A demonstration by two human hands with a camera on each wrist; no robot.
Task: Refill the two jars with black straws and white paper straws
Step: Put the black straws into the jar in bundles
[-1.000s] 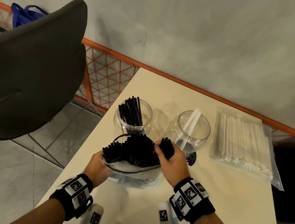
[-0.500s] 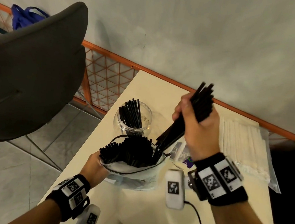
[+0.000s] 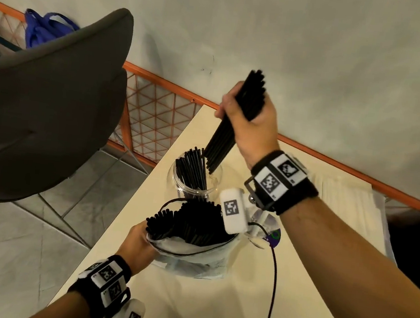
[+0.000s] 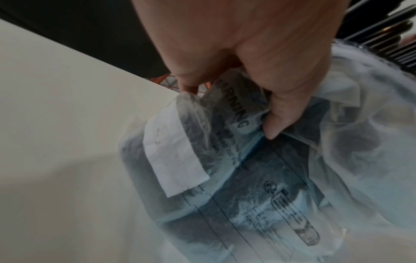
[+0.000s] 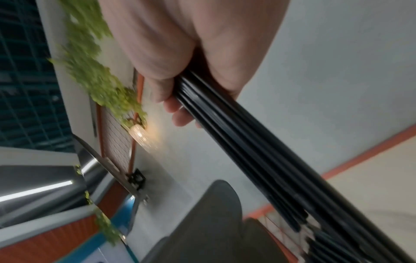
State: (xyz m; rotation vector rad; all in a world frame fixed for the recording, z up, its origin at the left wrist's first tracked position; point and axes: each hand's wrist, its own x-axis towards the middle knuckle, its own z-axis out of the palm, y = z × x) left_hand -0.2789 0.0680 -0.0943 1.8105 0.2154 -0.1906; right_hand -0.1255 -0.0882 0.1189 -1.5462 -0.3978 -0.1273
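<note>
My right hand (image 3: 249, 121) grips a bundle of black straws (image 3: 231, 127) tilted down to the left, its lower ends just over the mouth of the glass jar (image 3: 193, 180) that holds several black straws. In the right wrist view the same bundle of black straws (image 5: 258, 154) runs out of my right hand (image 5: 186, 58). My left hand (image 3: 139, 245) holds the side of a clear plastic bag (image 3: 192, 258) full of black straws (image 3: 191, 224); my left hand (image 4: 258, 58) pinches the bag (image 4: 236, 160) film. The second jar is mostly hidden behind my right wrist. The pack of white paper straws (image 3: 350, 206) lies at the right.
A grey chair (image 3: 45, 103) stands left of the cream table (image 3: 212, 310). An orange mesh rail (image 3: 156, 111) runs along the wall behind. A blue bag (image 3: 43, 27) sits at far left. A thin black cable (image 3: 274, 284) hangs from my right wrist camera.
My right hand pulled a bundle of black straws out of the bag, lifted it and carried it left over the black-straw jar. My left hand stayed on the bag.
</note>
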